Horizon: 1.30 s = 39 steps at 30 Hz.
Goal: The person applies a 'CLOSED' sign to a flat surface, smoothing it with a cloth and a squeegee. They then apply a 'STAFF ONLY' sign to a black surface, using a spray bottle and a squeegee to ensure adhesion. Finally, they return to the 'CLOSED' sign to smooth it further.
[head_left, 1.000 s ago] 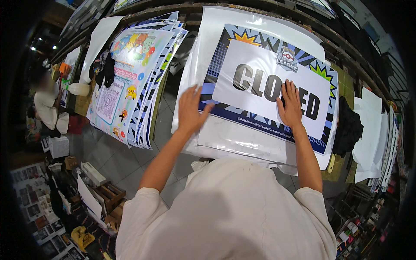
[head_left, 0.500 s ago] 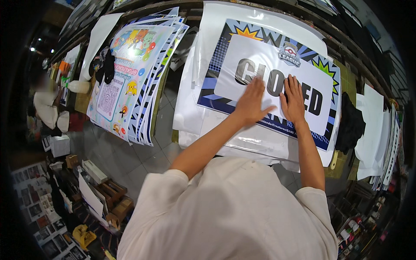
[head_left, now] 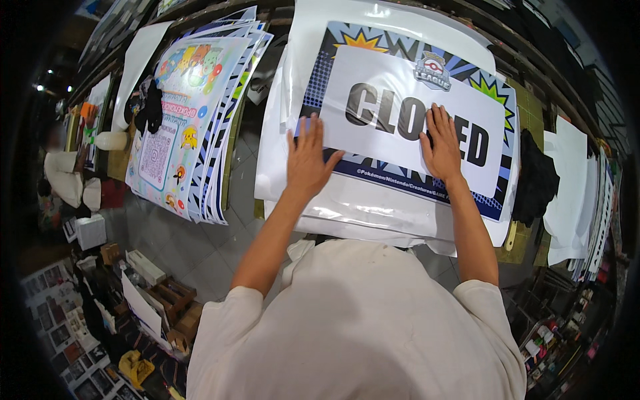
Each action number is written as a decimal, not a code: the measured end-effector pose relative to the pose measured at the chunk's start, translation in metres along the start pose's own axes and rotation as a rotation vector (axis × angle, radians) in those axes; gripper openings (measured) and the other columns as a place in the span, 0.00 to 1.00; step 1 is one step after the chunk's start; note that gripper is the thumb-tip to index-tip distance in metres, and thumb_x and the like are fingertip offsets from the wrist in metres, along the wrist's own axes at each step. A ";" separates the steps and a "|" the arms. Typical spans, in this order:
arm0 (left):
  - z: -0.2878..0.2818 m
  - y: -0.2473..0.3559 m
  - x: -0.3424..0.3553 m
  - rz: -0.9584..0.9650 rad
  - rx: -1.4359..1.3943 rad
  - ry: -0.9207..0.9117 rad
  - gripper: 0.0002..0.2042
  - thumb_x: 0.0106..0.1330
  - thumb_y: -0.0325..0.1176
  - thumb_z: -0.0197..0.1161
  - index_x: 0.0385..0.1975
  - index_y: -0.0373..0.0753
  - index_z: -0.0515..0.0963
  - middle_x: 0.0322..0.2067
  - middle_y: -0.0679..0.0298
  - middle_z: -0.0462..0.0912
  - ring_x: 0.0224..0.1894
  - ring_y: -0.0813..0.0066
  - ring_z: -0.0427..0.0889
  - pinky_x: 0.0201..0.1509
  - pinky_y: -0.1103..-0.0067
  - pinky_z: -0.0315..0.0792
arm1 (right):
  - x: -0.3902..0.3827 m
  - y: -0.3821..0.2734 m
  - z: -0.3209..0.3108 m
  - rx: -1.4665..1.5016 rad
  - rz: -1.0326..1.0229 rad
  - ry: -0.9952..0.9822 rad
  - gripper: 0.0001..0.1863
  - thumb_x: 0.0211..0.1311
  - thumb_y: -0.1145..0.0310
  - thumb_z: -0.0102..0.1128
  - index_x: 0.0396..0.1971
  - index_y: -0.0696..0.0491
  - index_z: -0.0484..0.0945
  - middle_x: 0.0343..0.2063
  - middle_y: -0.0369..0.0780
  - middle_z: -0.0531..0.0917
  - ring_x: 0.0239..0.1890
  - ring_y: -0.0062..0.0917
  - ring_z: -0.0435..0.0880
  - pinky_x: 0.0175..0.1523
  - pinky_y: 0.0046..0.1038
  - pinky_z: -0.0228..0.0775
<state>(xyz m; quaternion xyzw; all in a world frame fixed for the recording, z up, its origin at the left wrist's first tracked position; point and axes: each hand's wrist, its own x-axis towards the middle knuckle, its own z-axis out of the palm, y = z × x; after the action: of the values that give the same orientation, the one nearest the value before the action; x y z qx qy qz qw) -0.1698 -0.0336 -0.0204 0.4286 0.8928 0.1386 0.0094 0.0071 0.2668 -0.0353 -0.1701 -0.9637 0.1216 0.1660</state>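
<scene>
A printed sign (head_left: 383, 81) with large black letters on a white panel and a blue, starburst-patterned border lies on white glossy sheets (head_left: 360, 212) in front of me. My left hand (head_left: 309, 160) rests flat with fingers spread on its lower left corner, partly over the white sheet beside it. My right hand (head_left: 442, 150) lies flat on the middle of the white panel, fingers stretched out and covering part of the lettering. Neither hand grips anything. Ripples and glare show on the sign's surface.
To the left lies a stack of colourful posters (head_left: 180, 133) with a black cloth or glove (head_left: 148, 107) on top. A black cloth (head_left: 535, 180) is right of the sign, near more white sheets (head_left: 567, 193). Another person (head_left: 65, 177) is at far left. Cardboard boxes (head_left: 187, 320) stand lower left.
My left hand has moved left from the middle of the sign to its lower left corner, uncovering letters. My right hand stays on the panel. The view has shifted slightly.
</scene>
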 end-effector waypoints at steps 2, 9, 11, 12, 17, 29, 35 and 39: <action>-0.002 -0.020 -0.008 -0.062 0.015 -0.040 0.42 0.76 0.55 0.54 0.78 0.30 0.50 0.81 0.49 0.45 0.82 0.43 0.38 0.82 0.47 0.34 | 0.001 0.002 0.000 -0.009 -0.007 0.018 0.31 0.73 0.61 0.54 0.72 0.58 0.67 0.76 0.49 0.63 0.80 0.46 0.55 0.81 0.48 0.45; -0.015 -0.015 -0.012 -0.065 0.206 -0.049 0.38 0.78 0.48 0.53 0.78 0.27 0.50 0.81 0.42 0.38 0.82 0.38 0.34 0.81 0.46 0.33 | -0.002 0.011 0.003 0.181 0.018 0.186 0.26 0.71 0.66 0.59 0.66 0.58 0.75 0.70 0.51 0.72 0.76 0.48 0.64 0.79 0.49 0.53; -0.013 0.016 0.000 -0.005 0.190 -0.022 0.37 0.78 0.44 0.53 0.77 0.24 0.52 0.80 0.39 0.40 0.82 0.36 0.34 0.81 0.45 0.34 | -0.003 0.012 -0.002 0.258 0.080 0.344 0.22 0.70 0.68 0.60 0.62 0.58 0.79 0.65 0.51 0.78 0.73 0.49 0.68 0.77 0.49 0.57; -0.012 0.035 0.005 0.030 0.119 0.012 0.37 0.78 0.44 0.53 0.77 0.24 0.52 0.80 0.39 0.40 0.82 0.36 0.34 0.81 0.45 0.35 | -0.005 0.015 -0.003 0.276 0.120 0.399 0.21 0.71 0.68 0.60 0.61 0.58 0.79 0.64 0.50 0.78 0.73 0.49 0.69 0.77 0.49 0.57; 0.015 0.078 0.021 0.049 -0.070 -0.015 0.42 0.75 0.51 0.56 0.77 0.26 0.49 0.80 0.40 0.40 0.82 0.36 0.33 0.81 0.46 0.35 | -0.014 0.022 -0.028 0.077 0.298 0.375 0.26 0.70 0.66 0.61 0.65 0.59 0.75 0.69 0.54 0.71 0.77 0.52 0.60 0.78 0.51 0.53; 0.017 0.094 0.025 -0.024 -0.083 -0.045 0.44 0.73 0.49 0.61 0.76 0.22 0.49 0.79 0.34 0.39 0.81 0.33 0.32 0.79 0.41 0.29 | -0.052 0.152 -0.079 -0.133 0.427 0.274 0.28 0.66 0.61 0.66 0.64 0.57 0.76 0.61 0.52 0.75 0.66 0.49 0.71 0.76 0.57 0.52; 0.019 0.214 0.043 0.502 -0.306 -0.217 0.40 0.71 0.50 0.63 0.76 0.32 0.57 0.79 0.43 0.48 0.81 0.40 0.44 0.81 0.49 0.45 | 0.047 0.271 -0.106 0.016 0.393 0.268 0.23 0.69 0.67 0.63 0.60 0.60 0.78 0.57 0.53 0.81 0.61 0.47 0.78 0.66 0.39 0.69; 0.056 0.256 0.038 0.618 -0.182 -0.326 0.41 0.76 0.60 0.51 0.78 0.33 0.55 0.80 0.45 0.46 0.82 0.44 0.41 0.83 0.50 0.42 | 0.109 0.372 -0.078 0.095 0.441 0.006 0.23 0.67 0.63 0.67 0.57 0.59 0.82 0.49 0.52 0.87 0.51 0.44 0.86 0.59 0.38 0.76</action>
<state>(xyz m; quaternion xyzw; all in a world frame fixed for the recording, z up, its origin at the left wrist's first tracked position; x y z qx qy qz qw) 0.0090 0.1617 -0.0047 0.6922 0.6918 0.1435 0.1472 0.0460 0.6603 -0.0417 -0.3691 -0.8958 0.1998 0.1463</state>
